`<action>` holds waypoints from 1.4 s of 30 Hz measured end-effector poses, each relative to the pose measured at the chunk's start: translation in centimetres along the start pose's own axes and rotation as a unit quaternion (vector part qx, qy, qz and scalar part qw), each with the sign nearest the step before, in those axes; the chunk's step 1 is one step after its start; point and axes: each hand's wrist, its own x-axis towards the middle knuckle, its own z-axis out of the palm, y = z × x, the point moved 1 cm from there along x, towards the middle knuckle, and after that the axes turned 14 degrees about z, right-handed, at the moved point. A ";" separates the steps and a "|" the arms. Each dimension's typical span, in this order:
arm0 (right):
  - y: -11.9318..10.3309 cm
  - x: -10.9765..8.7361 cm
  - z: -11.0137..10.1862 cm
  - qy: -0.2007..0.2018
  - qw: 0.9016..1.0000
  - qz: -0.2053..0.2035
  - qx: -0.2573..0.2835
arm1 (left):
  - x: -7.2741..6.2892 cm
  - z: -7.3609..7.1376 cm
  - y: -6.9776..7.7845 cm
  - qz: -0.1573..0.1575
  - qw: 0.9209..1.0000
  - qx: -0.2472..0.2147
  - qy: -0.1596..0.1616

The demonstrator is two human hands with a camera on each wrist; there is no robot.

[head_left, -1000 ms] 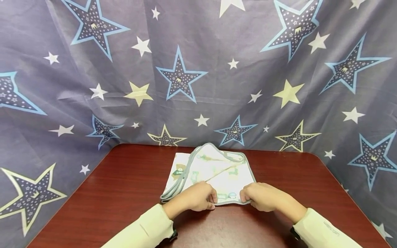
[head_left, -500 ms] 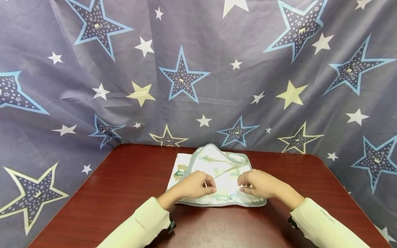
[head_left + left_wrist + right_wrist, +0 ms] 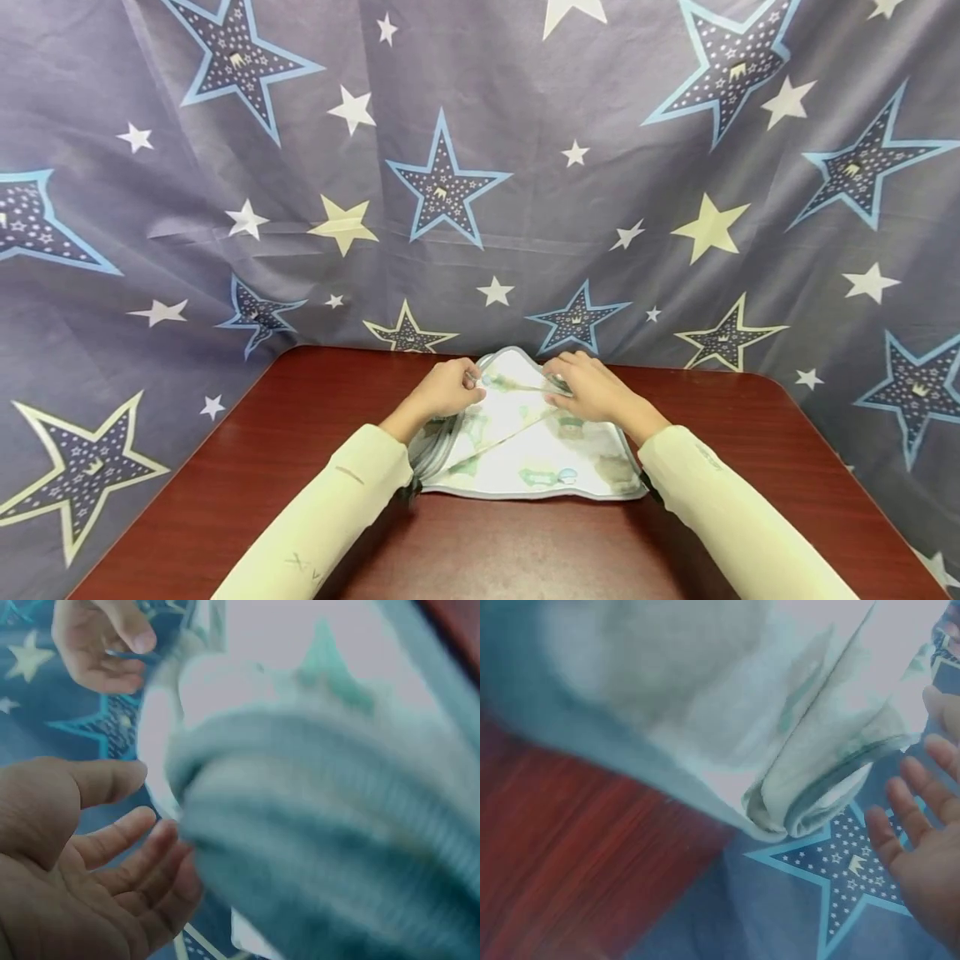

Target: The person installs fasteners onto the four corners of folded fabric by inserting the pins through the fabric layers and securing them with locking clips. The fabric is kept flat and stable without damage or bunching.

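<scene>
A folded white baby blanket (image 3: pixel 525 458) with grey-blue edging and green and brown prints lies near the table's far side. My left hand (image 3: pixel 444 388) is at its far left part, fingers loosely bent and thumb apart. In the left wrist view the fingertips reach the rounded trimmed folds (image 3: pixel 300 772); whether they touch is unclear. Over the far right part is my right hand (image 3: pixel 588 387). The right wrist view has its fingers (image 3: pixel 907 802) spread beside the rolled, trimmed end of the blanket, with nothing gripped.
The reddish-brown wooden table (image 3: pixel 300 450) extends to both sides and toward me. Behind it hangs a grey-blue curtain (image 3: pixel 510 92) printed with stars, close against the table's far edge.
Both hands have let go of the blanket's near edge and moved forward over it to the far part. The near edge now lies flat, its right corner spread further right.
</scene>
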 end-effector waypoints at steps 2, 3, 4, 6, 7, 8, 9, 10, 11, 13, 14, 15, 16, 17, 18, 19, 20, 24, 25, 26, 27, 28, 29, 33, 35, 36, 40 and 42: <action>0.2 0.8 0.2 -0.023 0.999 0.035 -0.001 | 0.4 0.0 -0.7 -0.023 1.000 -0.002 -0.018; 0.3 1.1 0.3 -0.034 0.998 0.051 -0.002 | 0.7 0.0 -1.0 -0.038 0.999 -0.006 -0.029; 0.4 1.5 0.5 -0.048 0.997 0.067 0.000 | 0.8 0.0 -1.3 -0.053 0.998 -0.013 -0.037; 0.5 2.2 0.7 -0.074 0.993 0.094 0.001 | 1.2 0.1 -1.9 -0.083 0.995 -0.032 -0.051; 0.6 2.6 0.9 -0.086 0.991 0.105 0.002 | 1.3 0.2 -2.1 -0.098 0.992 -0.046 -0.057; 0.6 2.9 1.0 -0.097 0.989 0.114 0.004 | 1.5 0.3 -2.4 -0.110 0.990 -0.060 -0.061; 0.6 3.2 1.2 -0.107 0.987 0.120 0.005 | 1.6 0.3 -2.6 -0.122 0.987 -0.081 -0.065; 0.7 3.6 1.3 -0.116 0.985 0.125 0.008 | 1.7 0.4 -2.8 -0.132 0.984 -0.101 -0.066; 0.7 3.8 1.4 -0.124 0.984 0.129 0.010 | 1.9 0.4 -2.9 -0.139 0.981 -0.119 -0.067; 0.7 4.2 1.7 -0.139 0.980 0.140 0.024 | 2.1 0.5 -3.2 -0.153 0.975 -0.149 -0.068; 0.7 4.4 1.8 -0.145 0.978 0.146 0.030 | 2.2 0.5 -3.4 -0.160 0.971 -0.162 -0.068; 0.7 4.5 1.9 -0.150 0.976 0.152 0.036 | 2.3 0.5 -3.5 -0.168 0.968 -0.174 -0.068; 0.8 4.6 1.9 -0.155 0.974 0.158 0.042 | 2.4 0.5 -3.6 -0.175 0.966 -0.178 -0.069; 0.8 4.7 2.0 -0.158 0.973 0.163 0.047 | 2.5 0.5 -3.7 -0.181 0.964 -0.180 -0.071; 0.8 4.7 2.1 -0.161 0.971 0.170 0.054 | 2.5 0.6 -3.9 -0.187 0.962 -0.184 -0.072; 0.8 4.8 2.1 -0.163 0.969 0.175 0.059 | 2.6 0.6 -4.0 -0.192 0.961 -0.187 -0.073; 0.8 4.9 2.2 -0.164 0.968 0.179 0.064 | 2.6 0.6 -4.1 -0.197 0.959 -0.191 -0.072; 0.8 5.1 2.2 -0.154 0.967 0.189 0.079 | 2.7 0.9 -4.4 -0.197 0.957 -0.208 -0.054; 0.8 5.2 2.2 -0.149 0.966 0.193 0.081 | 2.7 1.0 -4.4 -0.193 0.956 -0.217 -0.047; 0.8 5.1 2.2 -0.143 0.967 0.194 0.081 | 2.8 1.1 -4.4 -0.190 0.955 -0.225 -0.040; 0.9 5.1 2.2 -0.138 0.968 0.194 0.079 | 2.8 1.2 -4.4 -0.184 0.954 -0.233 -0.033; 1.0 5.1 2.2 -0.132 0.969 0.195 0.077 | 2.8 1.2 -4.3 -0.178 0.953 -0.243 -0.026; 1.1 5.1 2.1 -0.127 0.969 0.197 0.079 | 2.9 1.3 -4.3 -0.172 0.951 -0.256 -0.019; 1.5 5.1 2.1 -0.108 0.971 0.193 0.089 | 3.0 1.5 -4.1 -0.151 0.945 -0.290 0.004; 1.7 5.0 2.0 -0.106 0.970 0.198 0.097 | 3.1 1.5 -4.0 -0.143 0.942 -0.303 0.009; 1.9 5.0 1.9 -0.106 0.969 0.200 0.101 | 3.0 1.4 -3.9 -0.140 0.941 -0.308 0.011; 2.3 4.7 1.6 -0.102 0.971 0.191 0.101 | 2.8 1.0 -3.5 -0.125 0.935 -0.330 0.012; 2.6 4.4 1.3 -0.100 0.972 0.185 0.107 | 2.6 0.8 -3.2 -0.112 0.933 -0.343 0.010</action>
